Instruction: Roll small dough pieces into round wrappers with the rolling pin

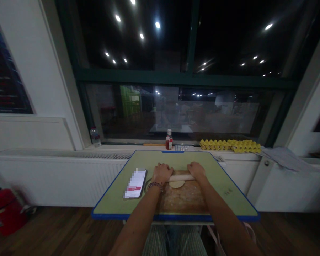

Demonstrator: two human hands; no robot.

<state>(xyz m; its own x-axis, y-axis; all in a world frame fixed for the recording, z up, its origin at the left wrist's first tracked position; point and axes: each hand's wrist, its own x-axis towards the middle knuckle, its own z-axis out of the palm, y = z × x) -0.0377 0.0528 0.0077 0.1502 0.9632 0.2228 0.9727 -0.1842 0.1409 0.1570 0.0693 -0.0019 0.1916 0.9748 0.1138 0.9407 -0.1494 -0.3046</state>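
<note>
A pale rolling pin [179, 177] lies crosswise over a wooden board [182, 201] dusted with what looks like flour. My left hand [162, 172] is closed over the pin's left end, and a beaded bracelet circles that wrist. At the other end my right hand [196, 170] is curled round the pin. Just below the pin shows a flat, round piece of dough [177, 184], its far part covered by the pin. The board rests on a green table [229, 188] with a blue edge.
A phone [136, 184] with a lit screen lies left of the board. On the sill behind stand a small red-labelled bottle [169, 139], a clear bottle [95, 136] and yellow egg trays [229, 145]. A white radiator [58, 177] runs along the wall; a red container [7, 209] sits on the floor.
</note>
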